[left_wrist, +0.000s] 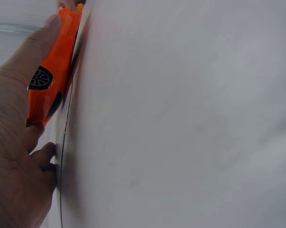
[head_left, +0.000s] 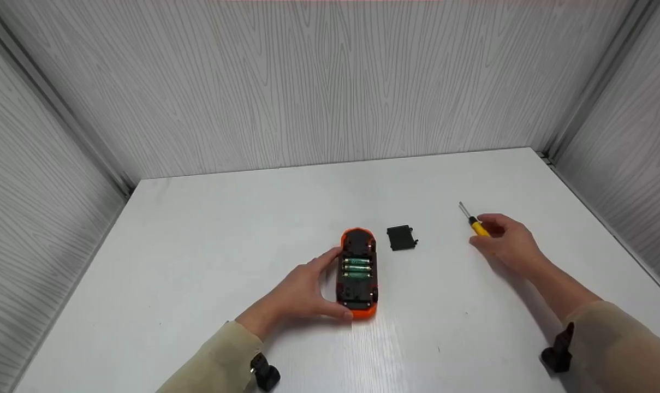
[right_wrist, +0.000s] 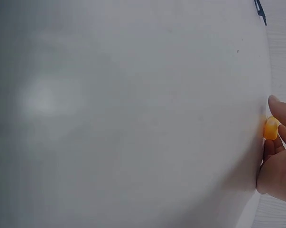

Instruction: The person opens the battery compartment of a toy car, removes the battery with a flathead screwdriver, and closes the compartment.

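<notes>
An orange toy car (head_left: 358, 293) lies upside down on the table, its black underside facing up. Three green batteries (head_left: 357, 268) sit side by side in its uncovered compartment. My left hand (head_left: 302, 289) holds the car from the left, thumb at the near end and fingers along the side; the left wrist view shows the car's orange body (left_wrist: 62, 52) in that grasp. On the right, a screwdriver (head_left: 480, 228) with a yellow handle lies with its tip pointing away. My right hand (head_left: 510, 245) is around the handle, the thumb apart from it in the right wrist view.
A small black battery cover (head_left: 402, 238) lies flat on the white table (head_left: 226, 218), between the car and the screwdriver. Grey wood-grained panels (head_left: 330, 82) rise behind the table and at both sides.
</notes>
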`<state>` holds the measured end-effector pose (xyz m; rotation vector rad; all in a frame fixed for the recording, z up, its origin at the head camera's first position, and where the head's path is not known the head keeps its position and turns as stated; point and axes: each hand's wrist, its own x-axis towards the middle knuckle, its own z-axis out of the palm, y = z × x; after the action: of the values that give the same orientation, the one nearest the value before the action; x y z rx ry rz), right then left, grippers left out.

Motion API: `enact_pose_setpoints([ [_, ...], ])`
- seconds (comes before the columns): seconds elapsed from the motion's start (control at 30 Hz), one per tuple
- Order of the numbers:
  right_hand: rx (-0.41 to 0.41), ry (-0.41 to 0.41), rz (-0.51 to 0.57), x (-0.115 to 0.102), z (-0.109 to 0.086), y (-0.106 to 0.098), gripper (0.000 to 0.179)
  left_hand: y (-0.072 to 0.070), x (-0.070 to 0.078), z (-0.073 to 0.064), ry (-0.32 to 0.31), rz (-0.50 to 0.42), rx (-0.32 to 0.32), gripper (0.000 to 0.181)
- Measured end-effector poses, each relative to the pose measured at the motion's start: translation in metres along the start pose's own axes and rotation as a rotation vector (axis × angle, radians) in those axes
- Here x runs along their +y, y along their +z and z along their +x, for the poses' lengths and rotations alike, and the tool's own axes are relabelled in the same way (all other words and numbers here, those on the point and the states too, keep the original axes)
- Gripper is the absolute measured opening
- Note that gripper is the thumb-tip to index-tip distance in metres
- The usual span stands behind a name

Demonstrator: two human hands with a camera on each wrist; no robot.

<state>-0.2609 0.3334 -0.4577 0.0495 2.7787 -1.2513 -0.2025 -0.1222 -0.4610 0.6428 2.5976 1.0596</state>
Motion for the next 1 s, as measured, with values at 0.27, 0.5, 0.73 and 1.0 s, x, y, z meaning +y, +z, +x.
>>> enact_pose_setpoints([
  [0.27,0.02,-0.01,-0.024,0.0026,-0.0001,0.0015,0.063,0.0019,0.0001,-0.0007,0.006,-0.004,0.004,0.13],
  [0.5,0.053,-0.015,-0.044,0.0051,-0.0015,0.0033,0.051,0.0029,0.0026,-0.0024,0.011,-0.014,0.011,0.131],
  [0.73,0.083,-0.01,-0.027,0.0059,-0.0017,0.0042,0.043,0.0039,0.0026,-0.0023,0.003,-0.018,0.01,0.131],
  [1.0,0.087,-0.004,0.097,0.0054,-0.0043,0.001,0.05,0.0036,0.0013,0.0001,0.008,-0.021,0.014,0.13],
])
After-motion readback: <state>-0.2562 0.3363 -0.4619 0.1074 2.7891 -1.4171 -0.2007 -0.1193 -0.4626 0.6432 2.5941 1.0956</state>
